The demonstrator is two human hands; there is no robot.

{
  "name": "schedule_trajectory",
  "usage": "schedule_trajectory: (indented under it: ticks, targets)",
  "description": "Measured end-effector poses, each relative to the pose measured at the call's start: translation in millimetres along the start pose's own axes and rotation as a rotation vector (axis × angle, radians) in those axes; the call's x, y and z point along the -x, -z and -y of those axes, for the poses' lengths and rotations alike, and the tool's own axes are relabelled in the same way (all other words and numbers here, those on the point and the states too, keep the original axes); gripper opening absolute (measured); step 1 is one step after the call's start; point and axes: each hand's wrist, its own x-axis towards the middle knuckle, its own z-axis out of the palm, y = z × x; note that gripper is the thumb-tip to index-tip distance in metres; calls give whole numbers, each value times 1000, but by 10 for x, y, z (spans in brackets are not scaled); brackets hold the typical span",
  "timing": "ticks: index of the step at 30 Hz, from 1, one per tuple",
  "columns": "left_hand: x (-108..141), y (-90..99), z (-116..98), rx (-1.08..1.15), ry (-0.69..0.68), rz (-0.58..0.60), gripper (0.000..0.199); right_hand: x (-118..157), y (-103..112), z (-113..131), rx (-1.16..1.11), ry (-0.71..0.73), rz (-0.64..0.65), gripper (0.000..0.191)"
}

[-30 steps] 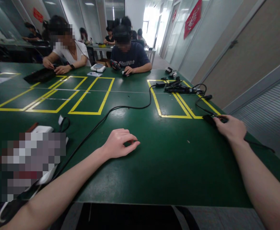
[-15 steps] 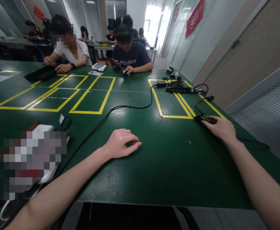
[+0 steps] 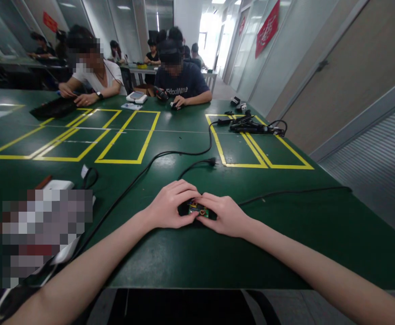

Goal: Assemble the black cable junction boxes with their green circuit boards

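Observation:
In front of me, an opened power adapter (image 3: 200, 211) rests on or just above the green tabletop (image 3: 238, 262). A green circuit board with coils shows inside its black shell. My left hand (image 3: 171, 205) grips its left side, thumb in front and fingers behind. On the opposite side, my right hand (image 3: 229, 215) holds it the same way, the two hands meeting at the fingertips. A black power plug (image 3: 212, 161) on a short cord lies just beyond my hands. Another thin black cord (image 3: 295, 191) runs off to the right. Fingers hide much of the adapter.
Yellow tape frames (image 3: 126, 135) mark the table. A heap of black adapters and cords (image 3: 251, 124) lies at the far right. A long black cord (image 3: 157, 156) crosses the table on the left. A blurred-out item (image 3: 45, 225) sits at left. Two co-workers (image 3: 182, 83) sit opposite.
My right hand has brought the opened adapter from the far right to the middle, its plug and cords trailing along. My left hand, empty before, has closed on its left side.

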Motion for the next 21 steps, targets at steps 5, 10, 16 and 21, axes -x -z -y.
schedule_trajectory:
  ticks: [5, 10, 16, 21]
  targets:
    - [32, 21, 8, 34, 76, 155, 40, -37, -13, 9, -47, 53, -44, 29]
    - [54, 10, 58, -102, 81, 203, 70, -26, 52, -81, -83, 85, -163, 29]
    - [60, -10, 105, -92, 130, 209, 71, -68, 53, -94, -85, 103, -175, 28]
    - [70, -23, 137, -52, 142, 186, 67, -100, 60, -54, -97, 131, -172, 27]
